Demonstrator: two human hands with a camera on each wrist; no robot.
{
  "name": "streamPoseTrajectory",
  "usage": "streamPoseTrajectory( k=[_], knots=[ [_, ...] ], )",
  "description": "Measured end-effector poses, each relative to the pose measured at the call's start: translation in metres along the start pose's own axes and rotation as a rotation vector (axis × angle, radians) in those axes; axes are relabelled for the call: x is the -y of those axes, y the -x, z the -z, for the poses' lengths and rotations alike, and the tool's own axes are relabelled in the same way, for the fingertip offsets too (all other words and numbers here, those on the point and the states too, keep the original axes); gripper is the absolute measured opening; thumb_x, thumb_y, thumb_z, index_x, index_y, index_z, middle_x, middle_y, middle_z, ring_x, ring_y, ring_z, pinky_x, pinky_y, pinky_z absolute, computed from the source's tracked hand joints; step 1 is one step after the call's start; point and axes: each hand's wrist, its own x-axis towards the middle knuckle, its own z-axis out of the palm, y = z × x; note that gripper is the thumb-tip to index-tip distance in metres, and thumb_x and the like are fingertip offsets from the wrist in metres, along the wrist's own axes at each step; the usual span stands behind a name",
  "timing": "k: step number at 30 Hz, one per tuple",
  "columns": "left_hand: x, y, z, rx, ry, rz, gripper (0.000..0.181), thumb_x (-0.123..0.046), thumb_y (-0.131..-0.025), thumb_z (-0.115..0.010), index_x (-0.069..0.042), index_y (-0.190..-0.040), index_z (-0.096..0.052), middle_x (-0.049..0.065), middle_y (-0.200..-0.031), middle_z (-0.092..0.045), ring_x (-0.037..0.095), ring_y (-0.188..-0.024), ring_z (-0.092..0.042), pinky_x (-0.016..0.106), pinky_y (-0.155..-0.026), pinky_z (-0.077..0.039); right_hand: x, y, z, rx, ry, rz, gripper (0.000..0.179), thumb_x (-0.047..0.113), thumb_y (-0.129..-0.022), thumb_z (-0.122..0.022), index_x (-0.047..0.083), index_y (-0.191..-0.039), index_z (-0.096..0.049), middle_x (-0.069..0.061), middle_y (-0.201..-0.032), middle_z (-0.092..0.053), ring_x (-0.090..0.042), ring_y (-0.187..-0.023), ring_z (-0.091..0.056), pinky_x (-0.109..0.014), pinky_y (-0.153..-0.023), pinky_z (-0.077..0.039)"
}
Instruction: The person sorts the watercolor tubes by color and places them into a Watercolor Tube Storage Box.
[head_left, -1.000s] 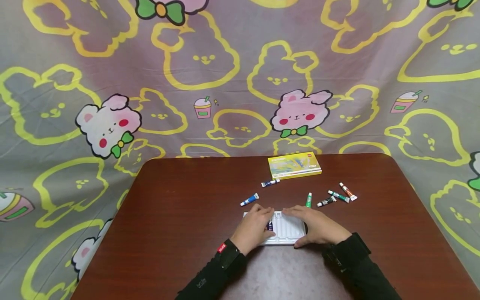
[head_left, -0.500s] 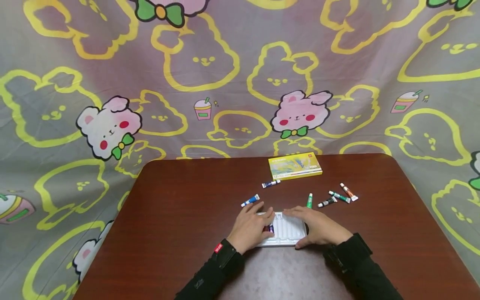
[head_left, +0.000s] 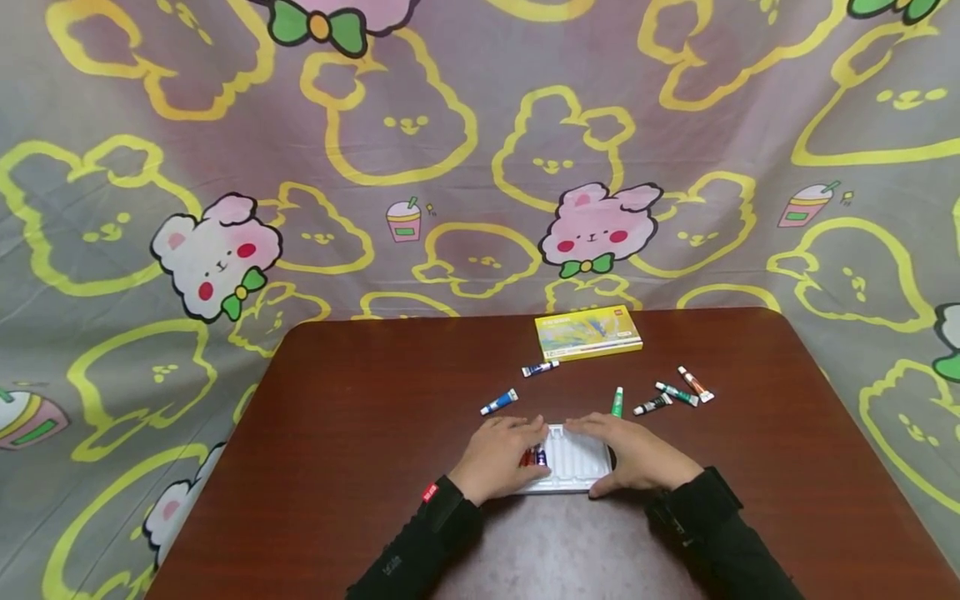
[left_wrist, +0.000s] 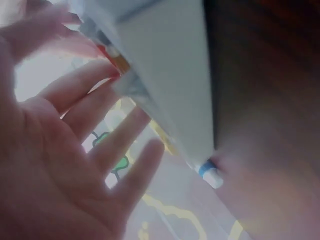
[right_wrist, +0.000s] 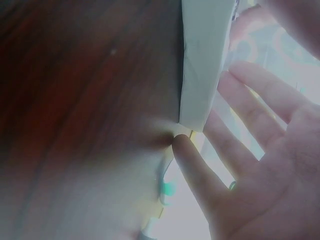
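A white plastic tray [head_left: 577, 458] with grooved slots lies near the front of the table. In its left part sit a red tube [head_left: 528, 457] and a dark purple paint tube [head_left: 541, 457]; my left hand [head_left: 498, 460] covers the rest of that side. The left thumb and forefinger reach over the tubes, the other fingers [left_wrist: 120, 135] stretched out along the tray's side. At the tray's right end rests my right hand [head_left: 637, 450], thumb at the near edge, forefinger at the far edge. Its fingers [right_wrist: 245, 115] extend straight beside the white tray wall [right_wrist: 202, 65].
Beyond the tray lie a blue tube [head_left: 498, 402], a dark blue tube [head_left: 540, 368] and a light green tube [head_left: 617, 402]. To the right are black [head_left: 652, 405], green [head_left: 677, 393] and orange-brown tubes [head_left: 696, 384]. A yellow box [head_left: 588, 332] stands near the back edge.
My left hand lifted its fingers and slid slightly left, then settled back over the tray, uncovering a red tube beside the purple one. The right hand has stayed in place.
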Motion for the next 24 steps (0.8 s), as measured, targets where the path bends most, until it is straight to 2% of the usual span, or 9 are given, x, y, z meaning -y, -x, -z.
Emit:
streamPoseTrajectory(
  k=[4, 8, 14, 19, 24],
  knots=[
    [0.004, 0.0, 0.003, 0.033, 0.102, 0.002, 0.093, -0.064, -0.072, -0.075, -0.022, -0.148, -0.044, 0.0, -0.148, -0.051, 0.02, -0.129, -0.047, 0.051, -0.107, -0.042, -0.001, 0.0, 0.0, -0.001, 0.001, 0.002, 0.094, 0.047, -0.065, -0.087, 0.021, -0.146, -0.047, -0.003, -0.14, -0.054, -0.02, -0.12, -0.05, -0.05, -0.097, -0.049],
    [0.009, 0.002, 0.005, 0.066, 0.11, -0.015, 0.106, -0.064, -0.064, -0.08, -0.021, -0.151, -0.039, 0.0, -0.15, -0.048, 0.02, -0.131, -0.045, 0.051, -0.106, -0.043, -0.001, -0.001, 0.0, 0.007, 0.001, -0.006, 0.094, 0.048, -0.066, -0.086, 0.021, -0.146, -0.046, -0.003, -0.14, -0.054, -0.02, -0.12, -0.05, -0.051, -0.098, -0.049],
    [0.019, 0.007, 0.01, 0.117, 0.083, 0.025, 0.106, -0.066, -0.06, -0.081, -0.025, -0.149, -0.042, -0.001, -0.145, -0.051, 0.022, -0.13, -0.044, 0.053, -0.101, -0.046, -0.001, -0.002, -0.002, 0.018, 0.008, -0.012, 0.095, 0.051, -0.065, -0.085, 0.022, -0.147, -0.046, -0.003, -0.14, -0.053, -0.02, -0.12, -0.049, -0.051, -0.098, -0.049],
    [0.03, 0.011, 0.012, 0.134, 0.135, 0.065, 0.103, -0.065, -0.057, -0.083, -0.025, -0.145, -0.047, -0.001, -0.137, -0.054, 0.019, -0.121, -0.047, 0.053, -0.093, -0.05, 0.001, -0.002, -0.001, 0.021, -0.003, -0.019, 0.093, 0.047, -0.067, -0.086, 0.022, -0.147, -0.045, -0.004, -0.141, -0.053, -0.021, -0.121, -0.049, -0.051, -0.099, -0.048],
    [0.032, 0.008, 0.01, 0.151, 0.163, 0.075, 0.102, -0.064, -0.058, -0.084, -0.026, -0.145, -0.047, -0.002, -0.136, -0.054, 0.017, -0.118, -0.046, 0.051, -0.093, -0.049, 0.002, -0.001, 0.001, 0.014, -0.01, 0.003, 0.093, 0.045, -0.067, -0.086, 0.019, -0.147, -0.045, -0.006, -0.14, -0.053, -0.023, -0.121, -0.05, -0.052, -0.098, -0.049]
  ],
)
